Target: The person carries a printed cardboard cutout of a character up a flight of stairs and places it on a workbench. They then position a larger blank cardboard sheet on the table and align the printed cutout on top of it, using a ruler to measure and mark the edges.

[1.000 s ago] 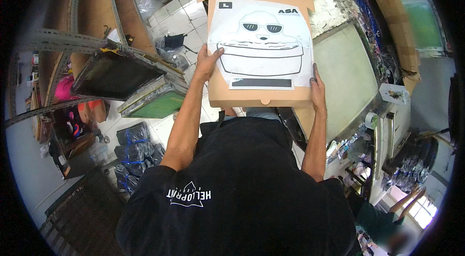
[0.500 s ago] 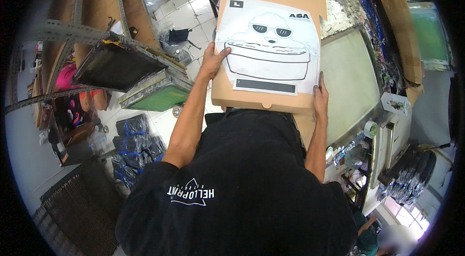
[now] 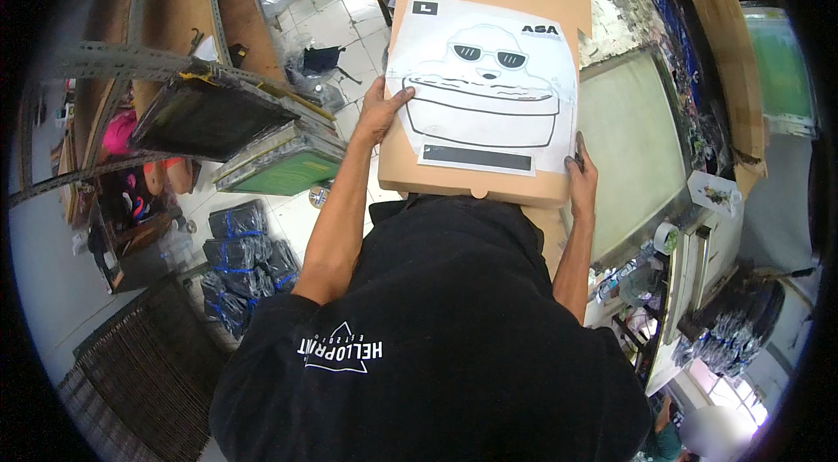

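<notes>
cardboard box (image 3: 400, 161), printed sheet (image 3: 480, 126) on top, left fingers (image 3: 402, 95) and right fingers (image 3: 578, 163) gripping box sides

Left hand (image 3: 379, 115) and right hand (image 3: 583, 181) grip, forearms (image 3: 339, 226) extended.

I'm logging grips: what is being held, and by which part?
A cardboard box: left hand at its left edge, thumb over the white sheet; right hand at its right edge, near the lower corner.
</notes>
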`<state>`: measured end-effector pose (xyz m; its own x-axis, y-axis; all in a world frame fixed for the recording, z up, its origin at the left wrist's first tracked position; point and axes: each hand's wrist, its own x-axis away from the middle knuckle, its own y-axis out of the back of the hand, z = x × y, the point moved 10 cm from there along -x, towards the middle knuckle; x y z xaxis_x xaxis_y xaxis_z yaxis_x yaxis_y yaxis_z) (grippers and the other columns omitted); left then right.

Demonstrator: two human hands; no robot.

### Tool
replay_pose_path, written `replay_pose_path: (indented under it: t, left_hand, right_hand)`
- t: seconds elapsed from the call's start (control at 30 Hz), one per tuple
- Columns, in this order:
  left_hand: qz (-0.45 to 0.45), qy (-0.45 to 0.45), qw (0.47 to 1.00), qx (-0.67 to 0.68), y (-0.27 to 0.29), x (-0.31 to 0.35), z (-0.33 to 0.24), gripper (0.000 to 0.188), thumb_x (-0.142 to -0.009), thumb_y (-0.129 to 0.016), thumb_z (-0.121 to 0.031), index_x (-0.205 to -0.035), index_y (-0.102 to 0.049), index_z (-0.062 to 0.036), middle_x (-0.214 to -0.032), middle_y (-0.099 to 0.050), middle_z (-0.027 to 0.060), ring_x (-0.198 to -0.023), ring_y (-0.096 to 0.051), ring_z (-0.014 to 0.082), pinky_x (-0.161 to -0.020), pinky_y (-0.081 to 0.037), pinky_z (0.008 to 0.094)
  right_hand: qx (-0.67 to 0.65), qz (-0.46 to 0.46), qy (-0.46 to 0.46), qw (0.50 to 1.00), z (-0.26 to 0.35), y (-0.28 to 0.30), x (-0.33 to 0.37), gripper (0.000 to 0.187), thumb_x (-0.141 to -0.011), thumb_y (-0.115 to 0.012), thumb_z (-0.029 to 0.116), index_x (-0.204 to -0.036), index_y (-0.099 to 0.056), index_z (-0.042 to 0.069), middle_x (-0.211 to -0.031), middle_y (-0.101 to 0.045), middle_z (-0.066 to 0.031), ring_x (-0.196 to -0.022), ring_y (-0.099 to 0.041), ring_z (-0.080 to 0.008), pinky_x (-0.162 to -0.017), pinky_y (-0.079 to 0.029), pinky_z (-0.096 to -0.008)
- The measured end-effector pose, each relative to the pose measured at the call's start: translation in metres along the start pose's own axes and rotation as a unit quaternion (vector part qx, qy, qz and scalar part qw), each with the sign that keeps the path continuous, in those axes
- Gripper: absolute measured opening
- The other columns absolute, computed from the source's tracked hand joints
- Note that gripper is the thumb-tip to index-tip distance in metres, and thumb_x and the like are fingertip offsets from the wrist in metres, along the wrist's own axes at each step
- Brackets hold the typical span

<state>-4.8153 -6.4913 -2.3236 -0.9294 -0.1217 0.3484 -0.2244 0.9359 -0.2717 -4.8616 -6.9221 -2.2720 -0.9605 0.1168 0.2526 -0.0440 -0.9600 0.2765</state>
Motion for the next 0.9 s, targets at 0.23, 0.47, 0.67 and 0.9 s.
replay_pose_path:
  t: [0.23,0.47,0.67,0.9]
  left_hand:
    - [-0.019,0.000,0.999,-0.035,-0.009,-0.008,0.005,0.052,-0.083,-0.074,-0.007,-0.125,-0.047,0.0060,-0.113,-0.063,0.0165,-0.096,-0.064,0.0203,-0.083,-0.053,0.0303]
    - [-0.026,-0.001,0.999,-0.045,-0.019,-0.006,0.002,0.051,-0.082,-0.077,-0.013,-0.123,-0.051,0.0038,-0.113,-0.064,0.0138,-0.098,-0.063,0.0192,-0.087,-0.052,0.0312]
    - [-0.017,-0.013,0.999,-0.041,-0.026,-0.006,-0.001,0.049,-0.085,-0.073,-0.009,-0.124,-0.048,0.0061,-0.113,-0.063,0.0161,-0.098,-0.063,0.0198,-0.084,-0.053,0.0306]
    - [-0.022,-0.010,0.999,-0.046,-0.027,-0.012,0.006,0.049,-0.084,-0.073,-0.008,-0.124,-0.049,0.0065,-0.112,-0.064,0.0152,-0.096,-0.064,0.0191,-0.083,-0.053,0.0297]
  right_hand:
    - [-0.049,0.011,-0.038,0.998,-0.026,0.014,-0.018,0.060,-0.085,-0.053,-0.007,-0.144,-0.041,0.001,-0.138,-0.053,-0.0106,-0.118,-0.054,-0.0172,-0.102,-0.039,-0.0278]
    - [-0.072,0.026,-0.035,0.996,-0.019,0.023,-0.027,0.060,-0.085,-0.055,-0.010,-0.143,-0.043,0.003,-0.139,-0.053,-0.0114,-0.118,-0.054,-0.0166,-0.102,-0.040,-0.0272]
    - [-0.079,0.044,-0.054,0.994,-0.023,0.027,-0.030,0.060,-0.086,-0.055,-0.010,-0.143,-0.041,0.000,-0.141,-0.051,-0.0121,-0.119,-0.054,-0.0163,-0.102,-0.041,-0.0277]
    - [-0.050,0.033,-0.042,0.997,-0.027,0.033,-0.031,0.061,-0.085,-0.055,-0.010,-0.143,-0.040,0.000,-0.140,-0.051,-0.0148,-0.118,-0.055,-0.0182,-0.103,-0.041,-0.0295]
